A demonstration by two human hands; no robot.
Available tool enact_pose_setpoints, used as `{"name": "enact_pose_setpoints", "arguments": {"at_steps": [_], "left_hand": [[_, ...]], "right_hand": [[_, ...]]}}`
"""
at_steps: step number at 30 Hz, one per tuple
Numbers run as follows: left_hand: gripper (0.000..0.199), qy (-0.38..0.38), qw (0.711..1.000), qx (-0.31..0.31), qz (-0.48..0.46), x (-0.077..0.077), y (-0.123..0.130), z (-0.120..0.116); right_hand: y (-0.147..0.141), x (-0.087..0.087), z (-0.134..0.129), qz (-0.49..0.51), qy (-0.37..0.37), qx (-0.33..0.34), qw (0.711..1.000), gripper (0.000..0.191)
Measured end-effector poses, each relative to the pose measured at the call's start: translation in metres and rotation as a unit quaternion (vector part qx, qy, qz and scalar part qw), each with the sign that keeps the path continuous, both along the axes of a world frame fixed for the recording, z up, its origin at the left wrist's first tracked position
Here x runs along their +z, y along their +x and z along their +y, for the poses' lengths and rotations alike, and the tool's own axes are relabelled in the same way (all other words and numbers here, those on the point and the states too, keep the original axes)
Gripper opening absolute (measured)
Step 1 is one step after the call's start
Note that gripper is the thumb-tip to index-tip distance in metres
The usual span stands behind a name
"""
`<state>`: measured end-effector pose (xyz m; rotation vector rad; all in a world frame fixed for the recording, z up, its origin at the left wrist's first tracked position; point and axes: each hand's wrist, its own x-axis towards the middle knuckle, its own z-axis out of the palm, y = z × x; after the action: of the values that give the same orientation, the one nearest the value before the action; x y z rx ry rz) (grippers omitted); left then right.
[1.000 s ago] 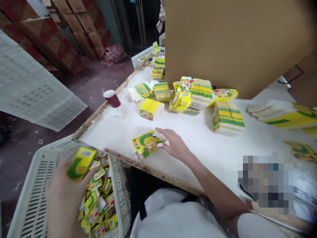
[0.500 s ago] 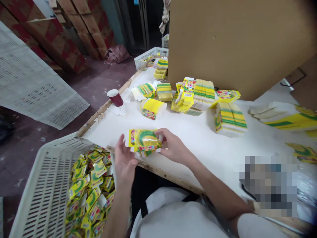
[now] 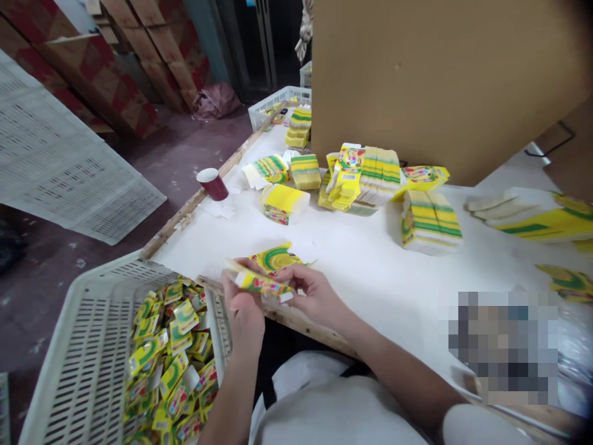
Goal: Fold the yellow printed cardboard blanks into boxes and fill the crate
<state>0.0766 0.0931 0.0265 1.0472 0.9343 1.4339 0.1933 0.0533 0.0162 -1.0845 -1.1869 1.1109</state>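
A small yellow and green box (image 3: 262,283) is held between my two hands near the table's front edge, tilted with its narrow printed side toward me. My left hand (image 3: 243,303) grips its left end, thumb in front. The fingers of my right hand (image 3: 310,290) pinch its right end, by a white flap. Just behind the hands, another yellow and green carton piece (image 3: 278,256) lies on the white table (image 3: 361,266). A white slatted basket (image 3: 78,334) at the lower left holds several finished-looking yellow boxes (image 3: 173,371).
Stacks of flat yellow cartons (image 3: 380,173) stand along the back, before a large cardboard sheet (image 3: 440,80). A dark red cup (image 3: 214,185) is near the left edge. A carton bundle (image 3: 430,222) sits right of centre, and a blurred area covers the lower right.
The box has turned from its broad face to its narrow side and come slightly lower. My left hand has closed on it. A carton piece now shows behind it on the table.
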Motion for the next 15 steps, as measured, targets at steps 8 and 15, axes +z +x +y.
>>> {"name": "enact_pose_setpoints", "arguments": {"at_steps": [8, 15], "left_hand": [[0.037, 0.038, 0.992, -0.087, 0.084, -0.006, -0.047, 0.004], [0.094, 0.133, 0.846, -0.213, 0.471, 0.033, -0.051, -0.001]], "right_hand": [[0.042, 0.009, 0.003, -0.212, 0.192, -0.115, 0.951, 0.017], [0.039, 0.015, -0.005, -0.428, 0.335, -0.079, 0.836, 0.027]]}}
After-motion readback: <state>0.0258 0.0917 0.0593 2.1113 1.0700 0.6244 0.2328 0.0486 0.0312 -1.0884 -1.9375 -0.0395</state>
